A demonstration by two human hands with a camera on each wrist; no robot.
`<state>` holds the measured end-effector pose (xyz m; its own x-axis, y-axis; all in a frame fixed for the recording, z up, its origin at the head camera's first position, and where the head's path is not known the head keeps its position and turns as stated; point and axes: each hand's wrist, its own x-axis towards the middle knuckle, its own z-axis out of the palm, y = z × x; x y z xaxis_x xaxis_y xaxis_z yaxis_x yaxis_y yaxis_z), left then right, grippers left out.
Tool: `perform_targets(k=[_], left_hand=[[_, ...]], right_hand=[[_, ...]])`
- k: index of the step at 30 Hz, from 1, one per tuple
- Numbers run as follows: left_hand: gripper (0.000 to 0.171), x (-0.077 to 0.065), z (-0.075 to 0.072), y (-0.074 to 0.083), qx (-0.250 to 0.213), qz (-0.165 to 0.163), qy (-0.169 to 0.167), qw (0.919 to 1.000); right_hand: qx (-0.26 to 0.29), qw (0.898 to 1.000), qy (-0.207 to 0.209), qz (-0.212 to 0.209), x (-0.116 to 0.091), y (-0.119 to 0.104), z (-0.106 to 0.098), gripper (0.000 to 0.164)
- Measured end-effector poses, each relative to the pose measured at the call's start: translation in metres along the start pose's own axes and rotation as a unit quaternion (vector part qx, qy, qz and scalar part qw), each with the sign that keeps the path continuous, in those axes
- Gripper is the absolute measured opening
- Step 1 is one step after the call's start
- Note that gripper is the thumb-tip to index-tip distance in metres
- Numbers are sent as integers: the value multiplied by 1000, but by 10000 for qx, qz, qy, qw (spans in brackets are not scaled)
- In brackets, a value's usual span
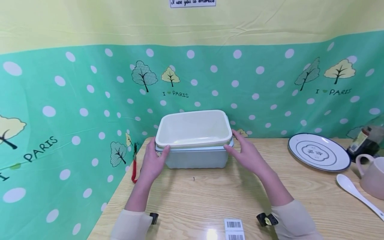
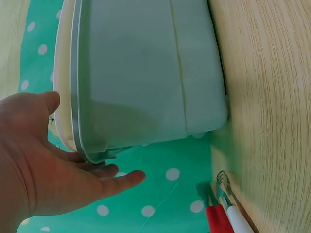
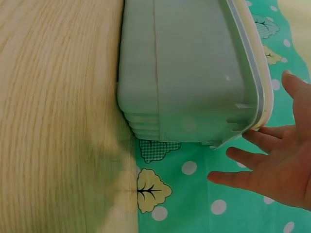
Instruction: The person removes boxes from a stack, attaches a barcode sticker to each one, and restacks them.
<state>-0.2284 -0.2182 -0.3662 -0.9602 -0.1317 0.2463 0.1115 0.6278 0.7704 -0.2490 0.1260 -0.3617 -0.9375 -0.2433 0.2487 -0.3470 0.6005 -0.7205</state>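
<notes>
A cream-white rectangular tub (image 1: 193, 126) sits in the top of a pale blue-grey plastic bin (image 1: 196, 160), which stands on the wooden table near the cloth backdrop. At the left end is my left hand (image 1: 153, 163), thumb near the front rim and fingers extended along the end of the rim. My right hand (image 1: 247, 155) is at the opposite end. In the right wrist view its fingers (image 3: 243, 179) are spread and fairly straight, one meeting the rim's corner. Neither hand's fingers curl around the rims. The inside bottom of the tub is largely hidden.
Left of the bin lie a red-handled tool (image 2: 218, 218) and a white-handled one (image 2: 238, 218). To the right are a plate (image 1: 319, 151), dark bottle (image 1: 363, 141), mug (image 1: 375, 178) and white spoon (image 1: 357, 191). A barcode label (image 1: 234, 228) lies at the front.
</notes>
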Motion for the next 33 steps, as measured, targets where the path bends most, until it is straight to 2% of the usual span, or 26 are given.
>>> perform_targets(k=[4, 9, 16, 22, 28, 33], left_hand=[[79, 1, 0, 0, -132, -19, 0, 9999], [85, 4, 0, -4, -390, -172, 12, 9991], [98, 7, 0, -10, -786, -520, -218, 9953], [100, 6, 4, -12, -1120, -471, -294, 9922], [98, 5, 9, -14, -1122, -489, -128, 9924], [97, 5, 11, -16, -1147, -473, -28, 9923]], right_hand=[[154, 9999, 50, 11, 2, 2, 2, 77], [568, 9983, 92, 119, 4, 4, 5, 73], [804, 9959, 110, 392, 7, 9, 9, 85], [1090, 9928, 181, 460, 11, 9, 14, 89], [1401, 9886, 465, 286, 14, 9, 23, 84], [1848, 9810, 576, 97, 14, 12, 27, 79]])
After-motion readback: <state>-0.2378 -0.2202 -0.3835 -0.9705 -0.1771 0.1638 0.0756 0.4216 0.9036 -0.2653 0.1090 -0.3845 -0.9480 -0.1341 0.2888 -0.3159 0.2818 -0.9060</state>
